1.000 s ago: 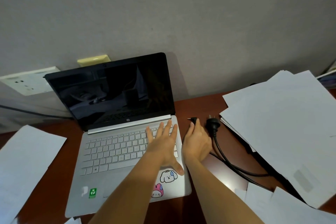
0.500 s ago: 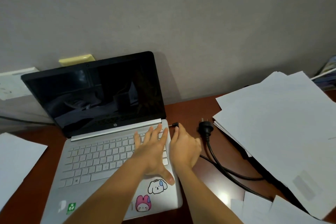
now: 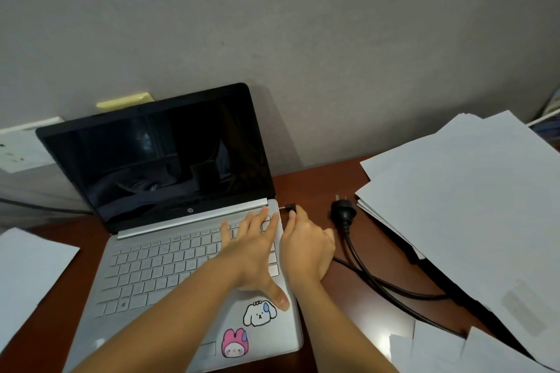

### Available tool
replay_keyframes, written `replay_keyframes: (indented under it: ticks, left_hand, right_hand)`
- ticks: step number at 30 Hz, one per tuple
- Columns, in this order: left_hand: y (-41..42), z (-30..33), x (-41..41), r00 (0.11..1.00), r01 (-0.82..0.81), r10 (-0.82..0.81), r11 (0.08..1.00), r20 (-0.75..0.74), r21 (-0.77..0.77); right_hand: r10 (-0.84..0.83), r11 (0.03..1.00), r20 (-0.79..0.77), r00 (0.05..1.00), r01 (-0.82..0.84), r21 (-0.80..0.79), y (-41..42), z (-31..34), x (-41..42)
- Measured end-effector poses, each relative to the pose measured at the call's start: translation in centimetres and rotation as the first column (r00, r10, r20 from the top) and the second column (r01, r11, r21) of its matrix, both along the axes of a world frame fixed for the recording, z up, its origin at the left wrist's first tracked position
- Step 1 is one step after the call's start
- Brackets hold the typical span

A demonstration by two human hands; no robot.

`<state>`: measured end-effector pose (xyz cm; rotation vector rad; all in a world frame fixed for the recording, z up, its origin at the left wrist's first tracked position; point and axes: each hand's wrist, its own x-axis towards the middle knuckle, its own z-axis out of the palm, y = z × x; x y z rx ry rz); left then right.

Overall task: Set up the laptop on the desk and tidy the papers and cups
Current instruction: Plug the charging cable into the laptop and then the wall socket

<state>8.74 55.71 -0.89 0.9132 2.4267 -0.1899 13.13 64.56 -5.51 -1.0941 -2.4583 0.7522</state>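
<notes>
We are pressing our spread left hand (image 3: 253,254) on the laptop (image 3: 169,269), our right hand (image 3: 306,244) pinching the charger plug (image 3: 290,207) beside its edge.

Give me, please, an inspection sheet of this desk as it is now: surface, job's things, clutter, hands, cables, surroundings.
Surface: reddish-brown wooden desk, mostly covered.
Job's things: open silver laptop, screen dark; no cups seen.
Clutter: loose white paper sheets at right, more at left and front.
Hands: left hand flat on the keyboard; right hand holds small black charger connector at the laptop's right edge.
Cables: black power cord with wall plug lying unplugged.
Surroundings: grey wall; white wall socket plate.
</notes>
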Motion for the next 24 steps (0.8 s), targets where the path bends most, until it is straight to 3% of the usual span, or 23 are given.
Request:
replay_keyframes:
  ticks: [24]
  left_hand:
    - [-0.11,0.05,-0.05,1.0,-0.006,0.006,1.0,0.018,0.017]
  right_hand:
    - [-0.037,0.998,-0.017,0.999,0.038,0.043,-0.51,0.79,0.12]
